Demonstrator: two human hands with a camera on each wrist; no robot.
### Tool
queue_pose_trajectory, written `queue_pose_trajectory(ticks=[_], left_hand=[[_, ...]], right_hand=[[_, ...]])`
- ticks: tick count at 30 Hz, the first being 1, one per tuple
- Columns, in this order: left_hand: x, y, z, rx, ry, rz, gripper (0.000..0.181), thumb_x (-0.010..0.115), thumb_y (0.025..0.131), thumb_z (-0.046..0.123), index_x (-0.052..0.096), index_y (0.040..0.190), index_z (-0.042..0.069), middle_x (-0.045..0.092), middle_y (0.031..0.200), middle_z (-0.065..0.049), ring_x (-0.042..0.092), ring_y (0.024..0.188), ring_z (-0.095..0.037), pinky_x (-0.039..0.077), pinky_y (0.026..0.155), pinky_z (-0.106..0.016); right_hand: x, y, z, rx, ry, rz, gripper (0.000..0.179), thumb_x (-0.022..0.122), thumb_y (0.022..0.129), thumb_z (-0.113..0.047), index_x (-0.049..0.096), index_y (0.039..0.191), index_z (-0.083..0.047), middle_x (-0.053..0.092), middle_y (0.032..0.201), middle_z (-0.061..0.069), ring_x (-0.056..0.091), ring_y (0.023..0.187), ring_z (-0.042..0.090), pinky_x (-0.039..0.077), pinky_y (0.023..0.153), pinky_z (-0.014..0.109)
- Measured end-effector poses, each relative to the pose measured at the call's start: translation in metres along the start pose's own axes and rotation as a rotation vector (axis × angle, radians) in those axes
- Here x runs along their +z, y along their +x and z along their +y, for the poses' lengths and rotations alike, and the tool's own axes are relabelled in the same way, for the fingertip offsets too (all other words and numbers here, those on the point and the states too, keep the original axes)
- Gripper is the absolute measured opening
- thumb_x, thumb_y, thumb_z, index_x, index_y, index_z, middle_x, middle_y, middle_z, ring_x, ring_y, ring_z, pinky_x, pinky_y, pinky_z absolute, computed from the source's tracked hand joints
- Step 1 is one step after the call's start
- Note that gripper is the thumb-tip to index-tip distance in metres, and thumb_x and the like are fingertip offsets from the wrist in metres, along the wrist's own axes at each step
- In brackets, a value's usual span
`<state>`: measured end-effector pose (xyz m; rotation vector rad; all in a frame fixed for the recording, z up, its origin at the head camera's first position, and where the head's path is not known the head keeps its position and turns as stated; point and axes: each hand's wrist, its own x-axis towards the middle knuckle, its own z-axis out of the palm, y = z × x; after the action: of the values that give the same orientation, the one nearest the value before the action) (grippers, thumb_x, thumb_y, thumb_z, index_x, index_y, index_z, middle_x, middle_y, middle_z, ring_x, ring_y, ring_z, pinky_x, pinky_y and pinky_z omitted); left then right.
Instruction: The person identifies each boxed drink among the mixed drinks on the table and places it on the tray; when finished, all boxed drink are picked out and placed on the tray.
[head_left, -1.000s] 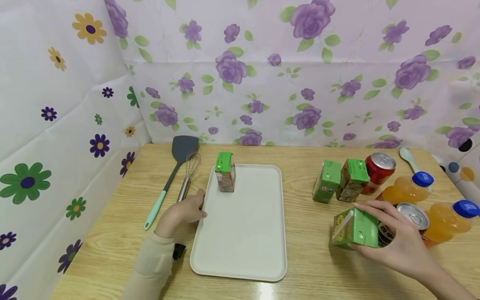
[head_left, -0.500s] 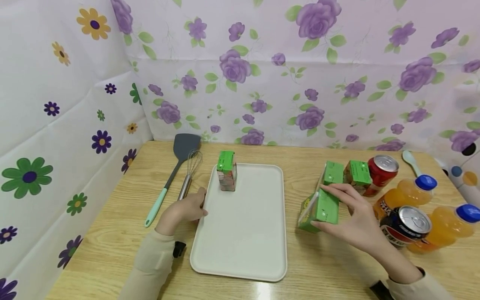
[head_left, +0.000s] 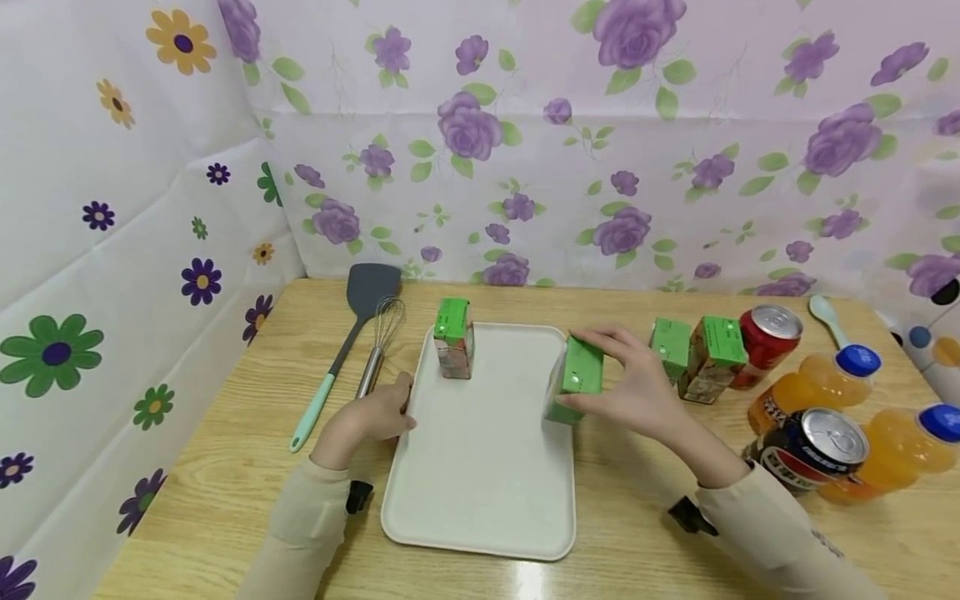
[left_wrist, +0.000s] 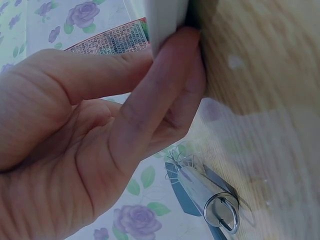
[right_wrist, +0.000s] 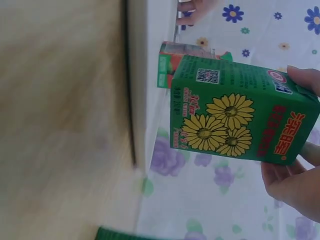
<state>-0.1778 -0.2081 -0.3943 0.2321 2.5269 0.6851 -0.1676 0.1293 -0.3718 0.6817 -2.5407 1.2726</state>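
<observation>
Left hand: we see the left hand [head_left: 375, 414] with its fingers and thumb closed on the left rim of the white tray [head_left: 480, 475].
Right hand: we find the right hand [head_left: 637, 387] pinching the green carton [head_left: 579, 371] near its top, thumb on one side and fingers on the other.
Green carton: we see it above the tray's right edge, with a gap below its base in the right wrist view; yellow flowers cover one face.
Tray corner: we see a small juice box [head_left: 454, 342] upright at the far left.
Left side: we have a spatula [head_left: 330, 373] and a whisk [head_left: 369, 371] lying side by side on the wooden table [head_left: 217, 492].
Right side: we count two upright cartons [head_left: 712, 358], a red can [head_left: 761, 346], a dark can [head_left: 806, 454], two orange-filled bottles [head_left: 821, 379] and, behind them, a pale spoon [head_left: 827, 318].
</observation>
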Motion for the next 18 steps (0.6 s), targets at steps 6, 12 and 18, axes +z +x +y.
queue_pose_trajectory(ticks=[6,12,18], left_hand=[[-0.001,0.0,0.004,-0.001,0.008,-0.012,0.058,0.058,0.09,0.004,0.024,0.135,-0.012,0.059,0.104,-0.025,0.055,0.066,-0.018,0.042,0.056,-0.028],[0.0,0.001,0.006,-0.013,0.001,-0.004,0.057,0.058,0.09,0.003,0.026,0.134,-0.011,0.06,0.094,-0.019,0.052,0.06,-0.017,0.041,0.053,-0.027],[0.0,-0.001,0.002,-0.029,-0.012,0.003,0.059,0.058,0.09,0.003,0.024,0.136,-0.011,0.057,0.084,-0.013,0.049,0.056,-0.016,0.04,0.052,-0.026]], right_hand=[[0.013,0.028,-0.006,-0.007,0.01,-0.046,0.08,0.088,0.061,-0.026,0.054,0.131,-0.012,0.052,0.121,0.008,0.05,0.111,0.027,0.044,0.09,0.048],[0.022,0.052,-0.005,-0.027,0.009,-0.078,0.079,0.088,0.061,-0.025,0.054,0.131,-0.007,0.053,0.123,0.007,0.051,0.111,0.026,0.044,0.091,0.046],[0.039,0.07,0.0,-0.001,0.024,-0.114,0.079,0.087,0.062,-0.022,0.053,0.131,-0.004,0.053,0.124,0.008,0.05,0.112,0.027,0.043,0.092,0.047]])
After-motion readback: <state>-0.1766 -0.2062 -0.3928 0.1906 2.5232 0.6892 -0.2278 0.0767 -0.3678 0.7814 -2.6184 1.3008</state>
